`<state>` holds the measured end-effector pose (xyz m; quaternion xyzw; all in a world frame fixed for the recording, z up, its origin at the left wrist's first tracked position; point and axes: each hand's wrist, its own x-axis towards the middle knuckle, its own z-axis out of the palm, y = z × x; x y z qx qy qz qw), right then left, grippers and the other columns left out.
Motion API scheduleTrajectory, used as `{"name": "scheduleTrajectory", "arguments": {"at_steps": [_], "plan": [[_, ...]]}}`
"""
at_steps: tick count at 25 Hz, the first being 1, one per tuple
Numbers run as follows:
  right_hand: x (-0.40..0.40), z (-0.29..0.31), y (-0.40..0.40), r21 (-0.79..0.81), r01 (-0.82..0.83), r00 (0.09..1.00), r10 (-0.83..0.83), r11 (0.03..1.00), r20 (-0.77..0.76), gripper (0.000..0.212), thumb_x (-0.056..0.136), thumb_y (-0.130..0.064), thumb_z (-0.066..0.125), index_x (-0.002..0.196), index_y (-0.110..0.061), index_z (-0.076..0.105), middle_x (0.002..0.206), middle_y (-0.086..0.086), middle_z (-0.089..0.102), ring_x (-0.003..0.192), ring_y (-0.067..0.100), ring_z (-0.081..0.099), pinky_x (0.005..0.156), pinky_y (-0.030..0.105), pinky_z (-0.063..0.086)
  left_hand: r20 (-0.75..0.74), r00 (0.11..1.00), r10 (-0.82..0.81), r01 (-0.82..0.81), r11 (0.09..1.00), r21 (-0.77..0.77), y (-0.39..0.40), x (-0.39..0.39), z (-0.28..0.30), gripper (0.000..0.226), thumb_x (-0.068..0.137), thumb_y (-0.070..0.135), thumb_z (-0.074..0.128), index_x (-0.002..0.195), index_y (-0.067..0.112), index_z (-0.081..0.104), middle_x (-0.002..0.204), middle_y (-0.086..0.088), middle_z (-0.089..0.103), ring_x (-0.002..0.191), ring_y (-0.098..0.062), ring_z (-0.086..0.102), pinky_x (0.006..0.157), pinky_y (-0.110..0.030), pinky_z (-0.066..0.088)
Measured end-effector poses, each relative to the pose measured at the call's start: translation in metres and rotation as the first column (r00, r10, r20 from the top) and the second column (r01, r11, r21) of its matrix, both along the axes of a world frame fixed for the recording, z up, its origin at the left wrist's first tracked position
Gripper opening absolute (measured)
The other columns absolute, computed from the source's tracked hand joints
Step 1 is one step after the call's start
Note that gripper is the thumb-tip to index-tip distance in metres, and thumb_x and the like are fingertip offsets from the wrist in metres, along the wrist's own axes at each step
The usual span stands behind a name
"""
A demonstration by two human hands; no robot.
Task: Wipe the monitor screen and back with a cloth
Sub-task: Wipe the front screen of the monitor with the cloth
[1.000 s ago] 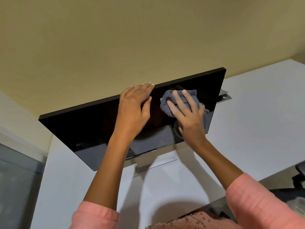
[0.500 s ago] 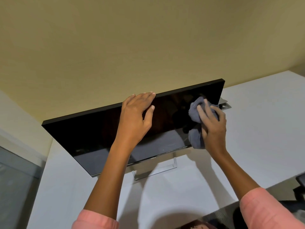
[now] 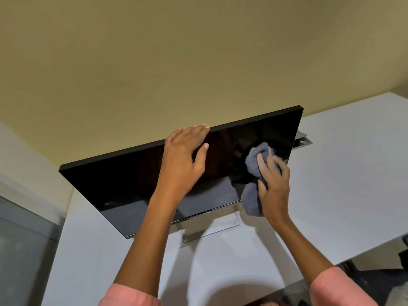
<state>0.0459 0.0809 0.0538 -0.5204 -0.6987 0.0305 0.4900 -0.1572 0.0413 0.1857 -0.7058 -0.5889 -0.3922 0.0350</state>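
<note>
Steadying one monitor point(image 3: 132, 186), flat-fingered left hand point(image 3: 184, 159); right hand point(image 3: 273, 184) gripping one cloth point(image 3: 254, 164).

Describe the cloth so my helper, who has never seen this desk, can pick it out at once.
Start at the black monitor standing on the white desk and follow its screen to the right side. There the right hand grips a bunched grey cloth against the glass. It is the only soft, grey thing there; the left hand at the top edge holds nothing.
</note>
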Motion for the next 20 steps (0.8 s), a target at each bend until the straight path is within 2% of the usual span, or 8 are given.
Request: {"name": "scheduleTrajectory", "arguments": {"at_steps": [2,5,7,9,12,14,17,20], "plan": [[0.006,-0.006,0.001,-0.057,0.014,0.997,-0.018,0.998,-0.072,0.072,0.074,0.021,0.061,0.137,-0.011,0.047,0.139,0.007,0.037,0.129,0.03,0.039,0.109,0.025,0.033,-0.008,1.0,-0.004,0.004,1.0,-0.006,-0.001,-0.001,0.001,0.037,0.089,0.017,0.053,0.126,0.016,0.059,0.131,0.002,0.059,0.124,-0.008,0.047,0.11,-0.025,0.021],[0.01,0.014,0.012,-0.121,0.074,0.956,-0.105,0.99,-0.273,0.067,0.077,0.019,0.057,0.137,-0.01,0.048,0.135,0.019,0.044,0.126,0.022,0.04,0.1,0.003,0.028,-0.018,1.0,-0.006,0.006,1.0,-0.008,-0.001,-0.001,0.002,0.038,0.089,0.015,0.053,0.127,0.016,0.059,0.131,0.0,0.059,0.124,-0.011,0.049,0.11,-0.023,0.019],[0.007,0.038,0.022,-0.127,0.123,0.906,-0.163,0.984,-0.39,0.067,0.078,0.017,0.056,0.138,-0.011,0.047,0.137,0.019,0.046,0.127,0.017,0.036,0.092,-0.006,0.026,-0.02,1.0,-0.003,0.003,1.0,-0.009,-0.002,-0.001,0.002,0.039,0.089,0.013,0.052,0.127,0.015,0.059,0.131,0.0,0.058,0.124,-0.011,0.048,0.11,-0.023,0.018],[-0.002,0.056,0.025,-0.045,0.147,0.912,-0.153,0.988,-0.379,0.067,0.076,0.016,0.054,0.137,-0.011,0.048,0.138,0.017,0.048,0.127,0.02,0.035,0.09,-0.006,0.027,-0.015,1.0,-0.001,0.001,1.0,-0.009,-0.001,-0.002,0.002,0.039,0.088,0.011,0.052,0.127,0.015,0.059,0.131,0.0,0.058,0.124,-0.009,0.047,0.11,-0.02,0.016],[-0.026,0.065,0.016,0.111,0.074,0.978,-0.05,0.991,-0.205,0.066,0.072,0.012,0.053,0.134,-0.011,0.053,0.138,0.013,0.05,0.122,0.022,0.037,0.097,0.019,0.041,-0.015,1.0,-0.012,0.012,0.999,-0.038,-0.001,-0.003,0.004,0.041,0.088,0.008,0.052,0.128,0.015,0.058,0.132,0.001,0.058,0.125,-0.009,0.047,0.11,-0.018,0.015],[-0.041,0.052,0.004,0.205,-0.019,0.996,0.0,0.978,0.091,0.064,0.072,0.009,0.058,0.132,-0.015,0.054,0.143,0.008,0.046,0.122,0.028,0.038,0.094,0.039,0.04,-0.052,0.998,-0.027,0.024,0.998,-0.055,0.0,-0.006,0.005,0.043,0.087,0.005,0.052,0.129,0.014,0.057,0.134,0.0,0.056,0.126,-0.01,0.047,0.111,-0.021,0.017],[-0.047,0.021,-0.007,0.264,-0.214,0.864,0.055,0.94,0.501,0.055,0.082,0.005,0.055,0.128,-0.024,0.054,0.145,0.001,0.044,0.126,0.029,0.039,0.088,0.045,0.036,-0.08,0.996,0.042,-0.045,0.998,-0.034,-0.004,-0.015,0.005,0.038,0.091,0.014,0.051,0.128,0.011,0.058,0.133,-0.004,0.057,0.125,-0.014,0.05,0.113,-0.029,0.023],[-0.028,0.003,-0.003,0.267,-0.284,0.728,0.026,0.921,0.685,0.051,0.092,0.005,0.032,0.124,-0.024,0.059,0.144,-0.001,0.047,0.127,0.027,0.04,0.087,0.047,0.034,-0.047,0.981,0.189,-0.188,0.982,0.03,-0.018,-0.035,0.002,0.035,0.096,0.031,0.047,0.121,0.012,0.063,0.126,-0.003,0.062,0.12,-0.014,0.054,0.114,-0.034,0.023]]}}
